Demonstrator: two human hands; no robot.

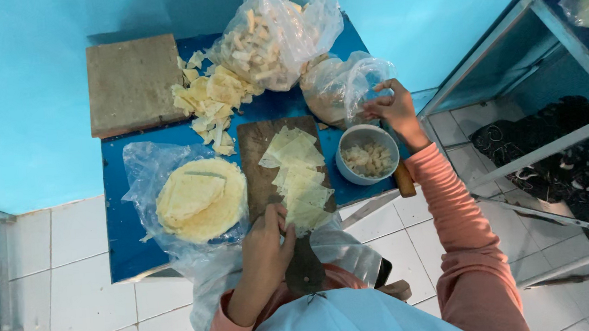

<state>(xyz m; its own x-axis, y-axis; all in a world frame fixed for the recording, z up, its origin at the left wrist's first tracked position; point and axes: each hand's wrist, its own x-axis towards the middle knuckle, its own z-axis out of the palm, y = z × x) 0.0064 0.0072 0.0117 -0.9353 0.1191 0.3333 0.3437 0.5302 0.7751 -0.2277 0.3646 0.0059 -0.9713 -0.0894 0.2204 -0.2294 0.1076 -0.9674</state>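
Note:
My left hand [267, 241] rests at the near end of a dark wooden cutting board [256, 168], fingers curled next to a row of pale yellow dough triangles [300, 175] laid along the board. My right hand [395, 108] reaches out to a clear plastic bag [341, 88] behind a white bowl [346, 168] of pale chopped filling, fingers pinching the bag's plastic. A stack of round yellow dough sheets [201, 199] lies on clear plastic to the left of the board.
All sits on a small blue table [126, 235]. At the back are a square brown wooden block [132, 84], a heap of dough scraps [211, 102] and a large clear bag of pale pieces [274, 34]. A metal shelf frame [548, 96] stands right.

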